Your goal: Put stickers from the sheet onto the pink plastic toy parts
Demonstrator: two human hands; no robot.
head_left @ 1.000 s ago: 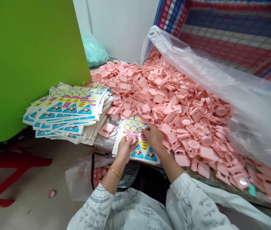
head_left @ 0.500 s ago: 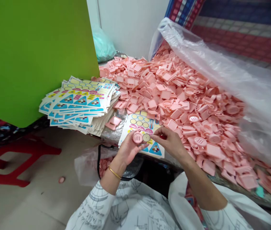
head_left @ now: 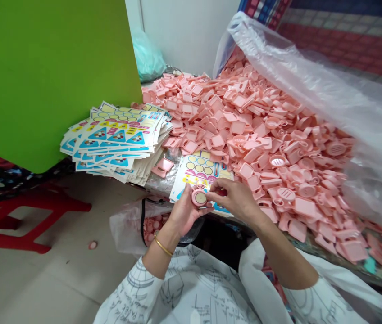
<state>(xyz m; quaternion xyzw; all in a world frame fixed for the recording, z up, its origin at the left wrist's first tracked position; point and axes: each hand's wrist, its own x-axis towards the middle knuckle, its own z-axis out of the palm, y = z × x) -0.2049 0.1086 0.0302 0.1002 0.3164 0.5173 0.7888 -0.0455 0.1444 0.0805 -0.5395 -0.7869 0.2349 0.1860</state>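
Ok so your LH (head_left: 184,212) is palm-up w/ fingers curled in, holding a round pink plastic part (head_left: 194,196). A round cream sticker (head_left: 200,198) sits on its face, just over the lower edge of a printed sticker sheet (head_left: 201,173). Your RH (head_left: 236,198) is right beside it, thumb and fingertips (head_left: 213,194) pinched together at the part's edge. Can't tell from here if they're gripping it or just pressing the sticker down. Gold bangle (head_left: 163,246) on your L wrist, white patterned sleeves (head_left: 137,288) on both arms.

The sheet lies on a crinkled silver cover (head_left: 159,180). To your L there's a messy stack of sticker sheets (head_left: 116,144), w/ a loose pink part (head_left: 163,167) just beside it. To your R and behind, a huge heap of pink plastic parts (head_left: 261,135), square + round, partly under a clear plastic bag (head_left: 312,81). Far L is a green board (head_left: 49,76). Red plastic stool (head_left: 32,220) on the floor, plus one stray pink piece (head_left: 93,245) near it.
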